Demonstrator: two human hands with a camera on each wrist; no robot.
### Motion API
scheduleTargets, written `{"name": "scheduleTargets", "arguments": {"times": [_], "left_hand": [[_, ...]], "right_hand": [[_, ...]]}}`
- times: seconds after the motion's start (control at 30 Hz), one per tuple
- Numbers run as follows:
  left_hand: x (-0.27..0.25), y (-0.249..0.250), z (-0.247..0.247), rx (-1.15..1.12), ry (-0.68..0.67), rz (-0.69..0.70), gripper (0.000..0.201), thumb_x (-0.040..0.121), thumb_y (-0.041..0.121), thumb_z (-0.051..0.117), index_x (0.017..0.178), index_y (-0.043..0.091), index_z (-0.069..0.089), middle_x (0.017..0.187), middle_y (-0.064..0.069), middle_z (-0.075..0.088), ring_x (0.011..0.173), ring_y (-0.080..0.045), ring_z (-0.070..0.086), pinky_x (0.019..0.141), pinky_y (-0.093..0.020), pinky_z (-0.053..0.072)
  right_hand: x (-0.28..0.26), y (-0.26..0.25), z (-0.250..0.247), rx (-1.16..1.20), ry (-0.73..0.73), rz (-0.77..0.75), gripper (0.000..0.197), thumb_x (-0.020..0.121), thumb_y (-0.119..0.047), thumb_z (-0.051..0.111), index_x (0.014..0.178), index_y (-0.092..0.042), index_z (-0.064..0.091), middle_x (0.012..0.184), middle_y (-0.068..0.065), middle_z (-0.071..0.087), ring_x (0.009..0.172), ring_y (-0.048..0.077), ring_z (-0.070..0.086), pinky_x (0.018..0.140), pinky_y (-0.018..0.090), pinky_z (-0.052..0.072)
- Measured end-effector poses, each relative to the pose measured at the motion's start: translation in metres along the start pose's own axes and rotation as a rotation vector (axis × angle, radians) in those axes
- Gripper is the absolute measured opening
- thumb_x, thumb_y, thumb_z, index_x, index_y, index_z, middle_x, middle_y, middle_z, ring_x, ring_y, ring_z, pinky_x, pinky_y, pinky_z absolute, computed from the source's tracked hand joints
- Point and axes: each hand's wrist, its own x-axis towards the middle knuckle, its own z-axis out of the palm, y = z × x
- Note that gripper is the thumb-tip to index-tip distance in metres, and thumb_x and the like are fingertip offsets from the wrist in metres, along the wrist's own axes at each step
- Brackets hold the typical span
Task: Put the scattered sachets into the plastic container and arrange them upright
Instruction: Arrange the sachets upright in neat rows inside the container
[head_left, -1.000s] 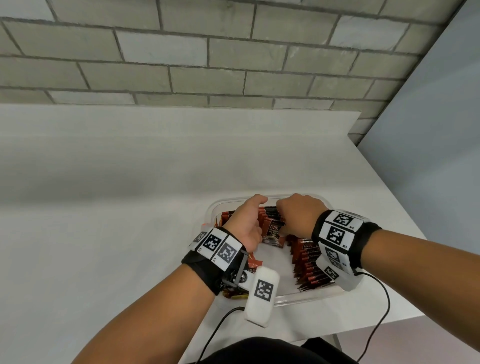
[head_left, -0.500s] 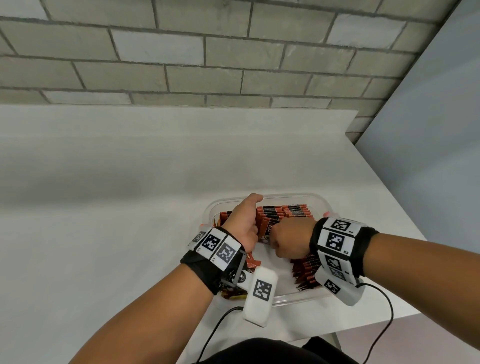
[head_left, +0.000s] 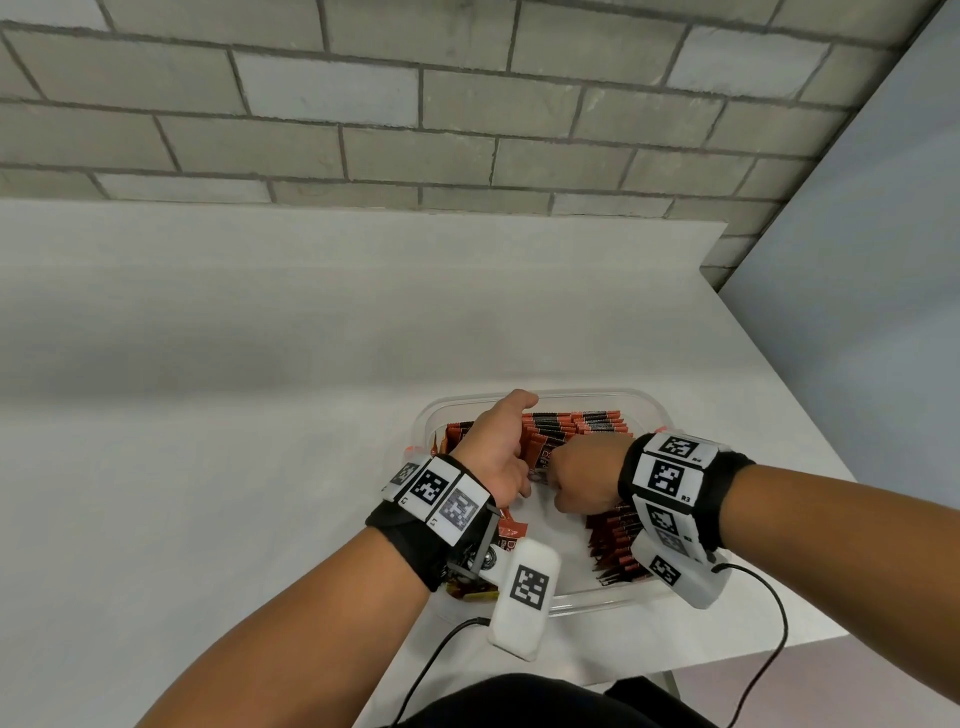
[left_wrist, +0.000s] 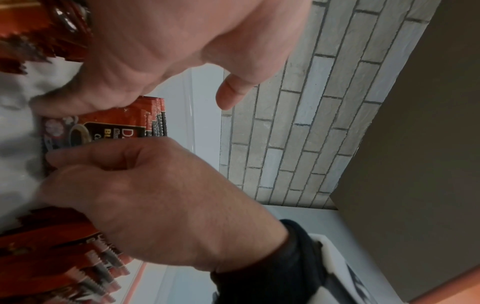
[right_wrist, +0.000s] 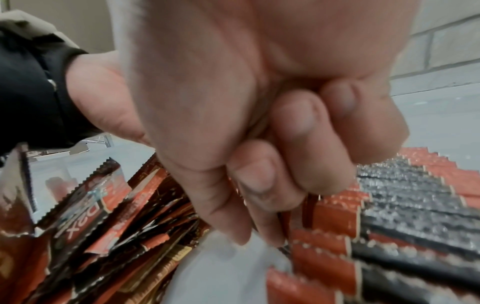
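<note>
Most sachets (head_left: 576, 423) stand in rows inside the plastic container (head_left: 655, 410); some lean loose. Left hand (head_left: 493, 447) and right hand (head_left: 584, 480) pinch the front sachet (left_wrist: 103, 131) upright.

— What can you read from up there?
— "R3" on a marker tile of my right wristband (head_left: 670, 480), "L1" and "L2" on my left wristband (head_left: 439, 496).
— And the sachets?
— The front sachet (left_wrist: 103, 131) shows "D" and "BL"; the rest is covered.
</note>
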Motion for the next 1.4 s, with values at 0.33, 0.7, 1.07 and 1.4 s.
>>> {"name": "scheduleTargets", "arguments": {"times": [0.33,0.7,1.07,1.4], "left_hand": [[0.007,-0.001,-0.001,0.042,-0.008,-0.001,0.069,0.091,0.04,0.053,0.145,0.007,0.027,0.145,-0.024,0.037,0.127,-0.038,0.045,0.108,-0.048,0.032],[-0.002,-0.002,0.001,0.003,-0.043,0.04,0.079,0.087,0.039,0.057,0.151,0.011,0.02,0.154,-0.024,0.023,0.143,-0.037,0.023,0.116,-0.048,0.022],[-0.047,0.019,-0.014,0.125,-0.079,0.19,0.042,0.093,0.032,0.053,0.129,0.009,0.051,0.14,-0.021,0.045,0.123,-0.031,0.049,0.102,-0.041,0.041],[-0.08,0.051,-0.107,0.588,0.168,0.516,0.02,0.096,0.027,0.054,0.109,0.026,0.068,0.088,-0.005,0.068,0.062,-0.014,0.054,0.053,-0.026,0.037]], "right_hand": [[0.002,0.004,0.002,0.061,0.017,0.067,0.03,0.094,-0.024,0.043,0.065,-0.016,0.042,0.068,0.0,0.047,0.078,0.021,0.051,0.064,0.027,0.04],[0.002,0.01,0.001,0.165,0.039,0.083,0.028,0.092,-0.026,0.045,0.067,-0.015,0.048,0.074,0.002,0.054,0.075,0.019,0.052,0.066,0.027,0.044],[-0.014,0.025,-0.007,0.526,0.19,-0.002,0.016,0.092,-0.028,0.052,0.093,-0.017,0.063,0.092,0.0,0.067,0.077,0.013,0.055,0.063,0.023,0.044],[-0.017,-0.009,-0.004,0.889,0.058,-0.087,0.038,0.09,-0.035,0.062,0.122,-0.016,0.055,0.109,0.001,0.058,0.093,0.016,0.062,0.068,0.032,0.06]]}}
